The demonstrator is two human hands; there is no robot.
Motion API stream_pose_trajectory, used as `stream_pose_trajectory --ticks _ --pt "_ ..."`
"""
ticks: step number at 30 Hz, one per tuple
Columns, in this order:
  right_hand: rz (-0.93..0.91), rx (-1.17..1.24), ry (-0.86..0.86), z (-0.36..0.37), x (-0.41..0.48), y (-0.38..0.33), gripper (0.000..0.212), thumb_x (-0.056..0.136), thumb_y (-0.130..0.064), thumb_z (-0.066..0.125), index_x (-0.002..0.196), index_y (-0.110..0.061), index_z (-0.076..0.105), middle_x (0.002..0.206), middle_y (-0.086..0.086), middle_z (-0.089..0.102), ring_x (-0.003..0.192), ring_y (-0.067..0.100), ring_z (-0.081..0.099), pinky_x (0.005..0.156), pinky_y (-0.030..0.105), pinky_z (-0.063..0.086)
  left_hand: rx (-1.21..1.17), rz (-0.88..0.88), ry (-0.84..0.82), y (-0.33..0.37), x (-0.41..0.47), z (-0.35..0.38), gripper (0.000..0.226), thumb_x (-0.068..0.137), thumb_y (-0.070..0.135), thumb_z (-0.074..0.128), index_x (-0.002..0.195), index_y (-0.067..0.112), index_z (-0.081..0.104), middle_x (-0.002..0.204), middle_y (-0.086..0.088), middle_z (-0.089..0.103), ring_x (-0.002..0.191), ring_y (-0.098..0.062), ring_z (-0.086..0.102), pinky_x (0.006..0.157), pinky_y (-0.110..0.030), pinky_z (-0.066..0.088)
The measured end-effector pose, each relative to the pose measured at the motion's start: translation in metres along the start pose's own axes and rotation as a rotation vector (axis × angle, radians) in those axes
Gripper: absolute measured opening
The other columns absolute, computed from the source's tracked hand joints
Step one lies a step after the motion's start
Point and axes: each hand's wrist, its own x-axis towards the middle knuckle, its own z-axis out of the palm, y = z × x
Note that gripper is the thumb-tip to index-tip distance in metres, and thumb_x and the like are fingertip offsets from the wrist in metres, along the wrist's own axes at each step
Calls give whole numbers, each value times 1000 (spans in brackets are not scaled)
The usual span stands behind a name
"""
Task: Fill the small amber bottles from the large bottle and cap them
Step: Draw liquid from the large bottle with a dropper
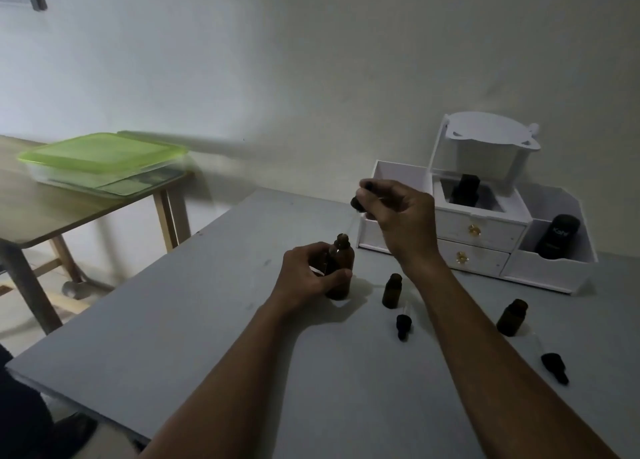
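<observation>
The large amber bottle point(341, 268) stands uncapped on the grey table point(207, 337), and my left hand point(308, 278) grips its body. My right hand point(398, 216) is raised above and to the right of it, pinching a black dropper cap point(357, 204); its glass tube is hard to make out. Two small amber bottles stand open: one point(392, 291) just right of the large bottle, another point(512, 317) farther right. A black dropper cap point(402, 325) lies in front of the first, and a second one point(555, 367) lies near the right edge.
A white drawer organiser point(485, 237) stands at the back right with a dark bottle point(465, 190) in its top box and a black bottle point(556, 237) in its right bin. A wooden side table point(52, 212) at left carries a green-lidded container point(104, 162).
</observation>
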Motion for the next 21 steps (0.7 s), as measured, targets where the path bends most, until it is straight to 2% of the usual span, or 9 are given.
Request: stream_pose_trajectory --ticks 3,5,8,11,15,21 --pt "20 -84 -74 6 -1 9 14 88 -17 74 101 -18 76 82 -13 74 77 -5 72 72 8 53 -4 -8 6 2 -1 1 19 76 23 80 94 25 75 84 4 73 81 -12 69 71 -29 59" --pt "47 -151 -121 8 -2 16 14 86 -16 76 100 -14 77 81 -12 73 73 -7 70 67 2 49 1 -9 3 2 -1 0 21 77 24 80 97 23 75 86 6 73 82 -13 70 72 -27 59" --pt "80 -230 -178 7 -4 24 15 85 -18 78 99 -14 78 86 -7 75 78 -4 70 70 6 52 16 5 -6 2 -1 -2 23 77 20 81 99 21 75 86 5 75 81 -11 70 70 -23 58" --pt "90 -257 -216 7 -5 29 14 84 -20 78 98 -16 79 85 -10 74 79 -3 70 74 14 56 10 -12 -16 3 -2 -2 24 75 16 81 99 19 76 87 6 75 82 -10 71 70 -18 56" --pt "85 -261 -216 8 -4 30 15 85 -19 78 99 -14 79 90 -4 77 82 1 71 77 18 57 12 -40 -34 1 0 -7 28 71 15 83 98 17 77 88 4 76 82 -8 71 74 -18 57" --pt "88 -245 -208 8 -5 31 12 85 -16 77 97 -13 79 86 -6 75 80 0 69 73 12 53 1 -95 -68 1 0 -13 33 70 16 83 103 17 78 92 7 77 86 -7 72 79 -23 58"
